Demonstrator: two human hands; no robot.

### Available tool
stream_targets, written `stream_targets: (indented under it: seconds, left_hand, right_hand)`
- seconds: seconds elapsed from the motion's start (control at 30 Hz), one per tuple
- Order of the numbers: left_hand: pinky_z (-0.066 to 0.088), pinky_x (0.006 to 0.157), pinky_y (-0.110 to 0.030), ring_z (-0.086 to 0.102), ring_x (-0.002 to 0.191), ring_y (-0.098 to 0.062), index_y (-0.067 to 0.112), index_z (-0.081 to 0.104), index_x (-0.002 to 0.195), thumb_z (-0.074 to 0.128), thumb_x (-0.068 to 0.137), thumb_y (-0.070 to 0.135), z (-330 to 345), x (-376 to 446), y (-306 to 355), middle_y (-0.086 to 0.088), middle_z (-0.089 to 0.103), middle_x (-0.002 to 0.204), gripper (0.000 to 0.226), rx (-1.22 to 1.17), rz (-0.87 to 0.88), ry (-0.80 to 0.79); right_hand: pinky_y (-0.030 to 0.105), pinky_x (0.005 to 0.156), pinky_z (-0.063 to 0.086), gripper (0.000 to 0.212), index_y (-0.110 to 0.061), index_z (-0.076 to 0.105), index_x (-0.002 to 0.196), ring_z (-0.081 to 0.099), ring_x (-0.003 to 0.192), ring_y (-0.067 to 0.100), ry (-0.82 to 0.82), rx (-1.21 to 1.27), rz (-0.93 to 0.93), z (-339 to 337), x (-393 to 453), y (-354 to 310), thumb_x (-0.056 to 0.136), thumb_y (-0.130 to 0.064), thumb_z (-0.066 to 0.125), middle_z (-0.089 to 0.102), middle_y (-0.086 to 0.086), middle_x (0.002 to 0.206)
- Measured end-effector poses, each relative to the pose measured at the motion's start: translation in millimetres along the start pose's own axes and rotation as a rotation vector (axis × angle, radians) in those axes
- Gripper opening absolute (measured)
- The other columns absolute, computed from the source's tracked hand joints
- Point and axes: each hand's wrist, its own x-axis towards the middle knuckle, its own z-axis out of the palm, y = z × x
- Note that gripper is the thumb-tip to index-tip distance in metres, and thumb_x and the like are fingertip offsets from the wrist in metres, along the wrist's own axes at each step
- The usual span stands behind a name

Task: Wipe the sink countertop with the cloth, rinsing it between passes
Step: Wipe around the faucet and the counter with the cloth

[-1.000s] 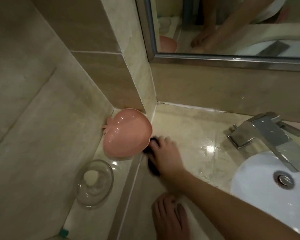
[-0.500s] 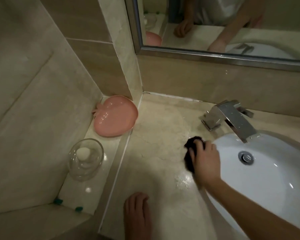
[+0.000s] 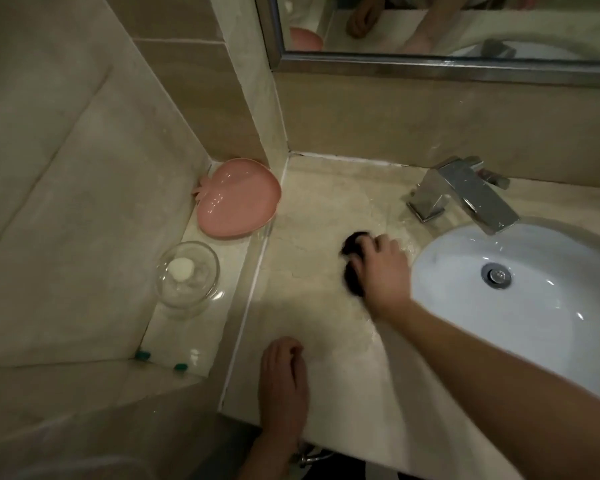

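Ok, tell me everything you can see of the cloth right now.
The cloth is dark, nearly black, bunched into a small wad and blurred, so its weave is unreadable. It lies on the beige stone countertop, left of the white basin and in front of the chrome faucet. The right hand covers most of it, fingers curled over it, pressing it to the wet, glossy surface. Only its left edge shows.

I am seeing the right hand (image 3: 381, 271) pressing a dark crumpled cloth (image 3: 352, 268) onto the wet beige marble countertop (image 3: 312, 306) beside the white oval basin (image 3: 534, 306), while the left hand (image 3: 283, 382) is resting near the front edge.
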Motion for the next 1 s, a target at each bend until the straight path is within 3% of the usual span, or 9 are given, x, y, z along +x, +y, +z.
stream_targets:
  seconds: [0.1, 0.2, 0.3, 0.37, 0.5, 0.7, 0.8, 0.9, 1.0]
  left_hand:
    - [0.041, 0.085, -0.011, 0.055, 0.098, 0.000, 0.043, 0.053, 0.100, 0.047, 0.092, 0.022, -20.1, -9.2, 1.9, 0.028, 0.054, 0.103, 0.023, -0.051, -0.061, -0.006]
    - [0.040, 0.090, -0.013, 0.056, 0.104, -0.009, 0.026, 0.060, 0.111, 0.047, 0.090, 0.015, -37.6, -26.4, -0.6, 0.012, 0.059, 0.110, 0.027, -0.076, -0.166, 0.064]
    - [0.036, 0.106, -0.029, 0.048, 0.124, -0.020, 0.011, 0.054, 0.134, 0.038, 0.090, 0.032, -43.9, -39.6, -9.0, -0.007, 0.052, 0.136, 0.051, -0.038, -0.283, 0.131]
    - [0.033, 0.113, -0.043, 0.041, 0.135, -0.021, 0.013, 0.047, 0.144, 0.030, 0.091, 0.043, -45.5, -42.3, -12.0, -0.007, 0.044, 0.150, 0.064, -0.025, -0.339, 0.135]
    - [0.030, 0.114, -0.036, 0.040, 0.136, -0.011, 0.022, 0.047, 0.144, 0.030, 0.095, 0.038, -46.3, -45.9, -18.9, 0.012, 0.042, 0.147, 0.054, -0.026, -0.287, 0.091]
    - [0.026, 0.112, -0.022, 0.040, 0.136, -0.012, 0.018, 0.051, 0.142, 0.030, 0.096, 0.040, -47.2, -54.4, -25.6, 0.005, 0.046, 0.147, 0.055, 0.059, -0.146, -0.107]
    - [0.025, 0.116, -0.030, 0.034, 0.141, -0.016, 0.020, 0.047, 0.146, 0.030, 0.097, 0.041, -41.5, -58.4, -24.0, -0.001, 0.039, 0.153, 0.056, 0.170, -0.058, -0.221]
    - [0.026, 0.116, -0.035, 0.030, 0.143, -0.016, 0.025, 0.046, 0.147, 0.029, 0.097, 0.040, -41.3, -60.8, -22.6, 0.001, 0.034, 0.156, 0.055, 0.173, -0.057, -0.239]
    - [0.029, 0.113, -0.032, 0.035, 0.139, -0.016, 0.027, 0.050, 0.143, 0.028, 0.097, 0.041, -46.3, -56.0, -22.9, 0.002, 0.038, 0.152, 0.053, 0.165, -0.076, -0.239]
  right_hand:
    - [0.045, 0.075, 0.042, 0.032, -0.007, 0.057, 0.119, 0.053, 0.093, 0.039, 0.011, -0.079, 0.154, -7.0, 5.4, 12.4, 0.099, -0.032, 0.054, 0.057, 0.023, 0.106]
    - [0.045, 0.075, 0.043, 0.031, -0.008, 0.056, 0.118, 0.054, 0.093, 0.038, -0.051, -0.066, 0.196, 1.7, -19.9, -37.4, 0.097, -0.032, 0.057, 0.057, 0.022, 0.107]
    - [0.039, 0.070, 0.046, 0.041, -0.016, 0.062, 0.110, 0.057, 0.085, 0.033, -0.129, 0.021, -0.010, 14.4, -73.4, -103.7, 0.079, -0.037, 0.078, 0.061, 0.014, 0.102]
    - [0.038, 0.073, 0.045, 0.058, -0.019, 0.059, 0.116, 0.055, 0.090, 0.029, -0.241, 0.082, -0.194, 18.0, -115.6, -137.4, 0.066, -0.038, 0.083, 0.060, 0.011, 0.109]
    - [0.035, 0.070, 0.045, 0.063, -0.021, 0.060, 0.116, 0.053, 0.086, 0.024, -0.261, 0.080, -0.381, 13.9, -166.5, -148.9, 0.059, -0.038, 0.080, 0.061, 0.007, 0.106]
    - [0.041, 0.071, 0.045, 0.034, -0.020, 0.060, 0.116, 0.054, 0.085, 0.033, -0.048, -0.002, -0.049, -15.3, -151.2, -32.2, 0.087, -0.034, 0.072, 0.060, 0.012, 0.103]
    - [0.042, 0.072, 0.045, 0.032, -0.012, 0.062, 0.119, 0.053, 0.085, 0.035, -0.005, -0.083, 0.081, -33.9, -150.5, 15.1, 0.092, -0.029, 0.069, 0.058, 0.016, 0.102]
    - [0.041, 0.067, 0.044, 0.031, -0.009, 0.063, 0.113, 0.052, 0.080, 0.035, 0.031, -0.093, 0.153, -31.9, -163.9, 4.5, 0.088, -0.026, 0.075, 0.057, 0.017, 0.095]
    - [0.040, 0.064, 0.046, 0.032, -0.013, 0.064, 0.107, 0.053, 0.077, 0.032, -0.023, 0.009, 0.074, -16.6, -183.0, -43.8, 0.084, -0.031, 0.077, 0.058, 0.014, 0.092]
